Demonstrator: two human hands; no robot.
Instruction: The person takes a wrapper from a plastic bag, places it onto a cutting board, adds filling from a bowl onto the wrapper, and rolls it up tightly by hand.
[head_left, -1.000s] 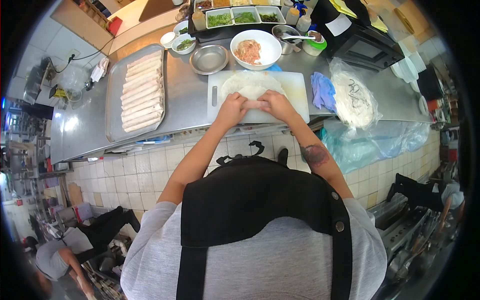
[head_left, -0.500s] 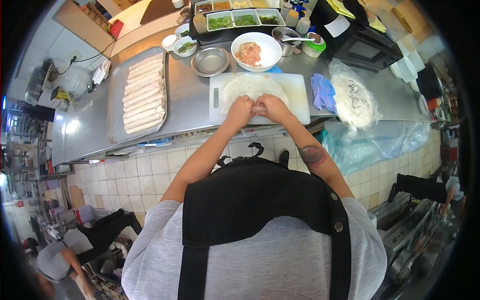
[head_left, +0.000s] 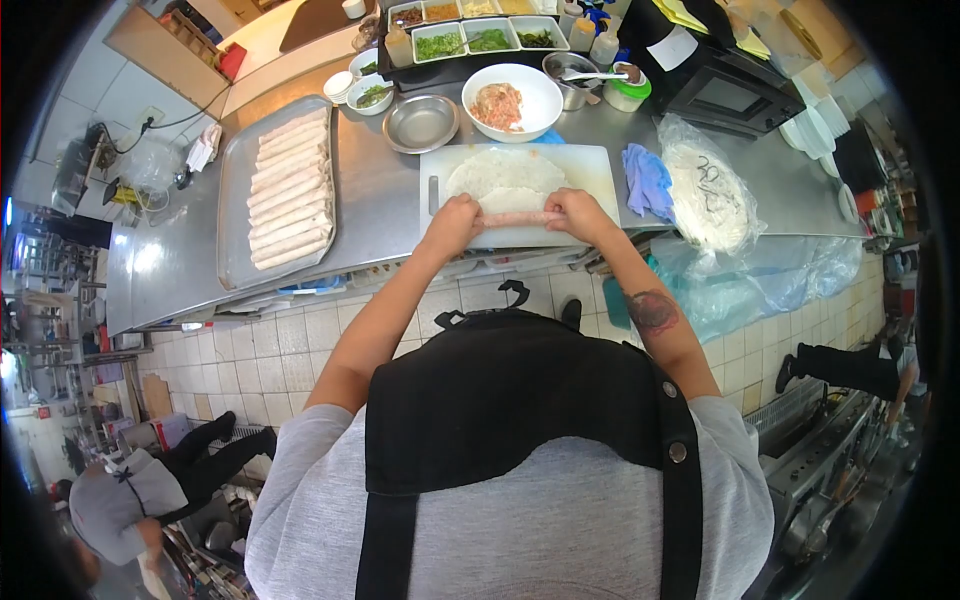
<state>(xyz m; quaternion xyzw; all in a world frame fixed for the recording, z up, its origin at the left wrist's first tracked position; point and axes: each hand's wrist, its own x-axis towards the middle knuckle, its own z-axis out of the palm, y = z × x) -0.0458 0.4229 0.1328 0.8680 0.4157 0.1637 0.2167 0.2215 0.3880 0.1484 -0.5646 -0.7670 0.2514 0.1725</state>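
On the white cutting board (head_left: 605, 225) lies a pale, thin round wrapper (head_left: 500, 172). Its near edge is folded over a pinkish filling, forming a filled roll (head_left: 515, 219) that runs crosswise. My left hand (head_left: 458, 224) is closed with curled fingers at the roll's left end. At the right end, my right hand (head_left: 581, 215) pinches it in the same way. Behind the board stands a white bowl (head_left: 545, 105) with pink raw filling (head_left: 497, 107). To the left, a metal tray (head_left: 232, 200) holds several finished rolls (head_left: 290, 190) side by side.
A steel bowl (head_left: 420, 124) sits behind the board's left corner. At the right are a blue cloth (head_left: 647, 182) and a plastic bag of white wrappers (head_left: 712, 195). Containers of greens (head_left: 440, 42) and a microwave (head_left: 735, 98) stand at the back. Other people are at both lower sides.
My hands have moved apart from the middle of the roll to its two ends. More of the roll now shows between them.
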